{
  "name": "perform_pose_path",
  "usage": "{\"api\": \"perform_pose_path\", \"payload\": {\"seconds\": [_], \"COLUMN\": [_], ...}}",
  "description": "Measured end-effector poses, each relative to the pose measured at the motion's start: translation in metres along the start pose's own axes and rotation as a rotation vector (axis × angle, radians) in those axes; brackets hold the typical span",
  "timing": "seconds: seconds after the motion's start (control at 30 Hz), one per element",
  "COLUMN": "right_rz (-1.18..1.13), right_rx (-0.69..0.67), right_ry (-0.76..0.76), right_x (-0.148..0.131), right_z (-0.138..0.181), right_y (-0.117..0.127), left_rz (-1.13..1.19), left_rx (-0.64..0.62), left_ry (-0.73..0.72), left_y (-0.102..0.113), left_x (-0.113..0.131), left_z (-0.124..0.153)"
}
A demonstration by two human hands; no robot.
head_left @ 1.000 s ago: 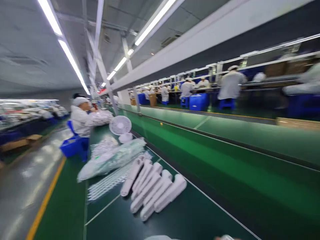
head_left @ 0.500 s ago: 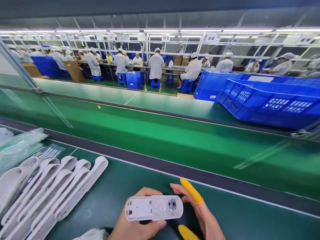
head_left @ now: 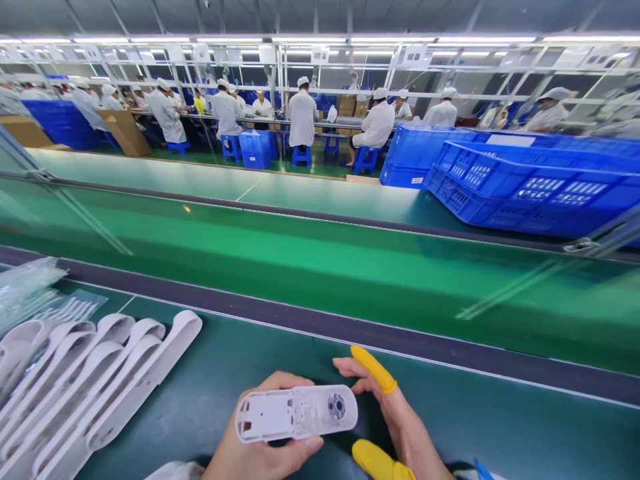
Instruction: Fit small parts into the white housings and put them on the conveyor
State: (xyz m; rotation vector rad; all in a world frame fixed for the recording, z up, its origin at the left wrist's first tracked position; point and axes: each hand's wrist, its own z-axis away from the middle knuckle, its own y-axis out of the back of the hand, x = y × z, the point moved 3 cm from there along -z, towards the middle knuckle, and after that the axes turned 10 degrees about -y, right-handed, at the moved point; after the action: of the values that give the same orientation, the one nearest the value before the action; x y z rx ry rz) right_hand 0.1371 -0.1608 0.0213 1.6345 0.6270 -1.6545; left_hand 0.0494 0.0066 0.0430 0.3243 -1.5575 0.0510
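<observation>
The fingers [head_left: 280, 381] of the left hand [head_left: 250, 457] are closed around a white plastic housing shell [head_left: 297, 413]: the fingers wrap behind its upper edge and the thumb presses along its lower edge. The shell is held level above the near edge of the dark green work surface [head_left: 500, 433], open side toward the camera, with a round fitting near its right end.

The right hand [head_left: 403, 430] is open and grips nothing. Its index finger and thumb each carry 1 yellow finger cot [head_left: 373, 369]. The index finger extends just past the shell's right end; contact with the shell cannot be determined.

A row of identical white shells [head_left: 90, 380] lies overlapped on the surface to the left, with clear plastic bags [head_left: 27, 287] behind them. A bright green conveyor belt [head_left: 325, 260] runs across beyond the surface. Blue crates [head_left: 525, 190] stand on the far right. People in white coats [head_left: 303, 117] sit at a distant line.
</observation>
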Motion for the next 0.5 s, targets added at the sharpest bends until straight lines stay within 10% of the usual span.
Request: {"api": "perform_pose_path", "payload": {"seconds": [0.5], "right_rz": [-0.035], "right_rx": [-0.033], "right_ry": [-0.146], "right_x": [-0.0024], "right_z": [0.0018], "right_y": [-0.0041], "left_rz": [-0.012], "left_rx": [-0.009], "left_ry": [-0.004], "left_y": [0.0034], "left_x": [-0.0046], "left_z": [-0.0014]}}
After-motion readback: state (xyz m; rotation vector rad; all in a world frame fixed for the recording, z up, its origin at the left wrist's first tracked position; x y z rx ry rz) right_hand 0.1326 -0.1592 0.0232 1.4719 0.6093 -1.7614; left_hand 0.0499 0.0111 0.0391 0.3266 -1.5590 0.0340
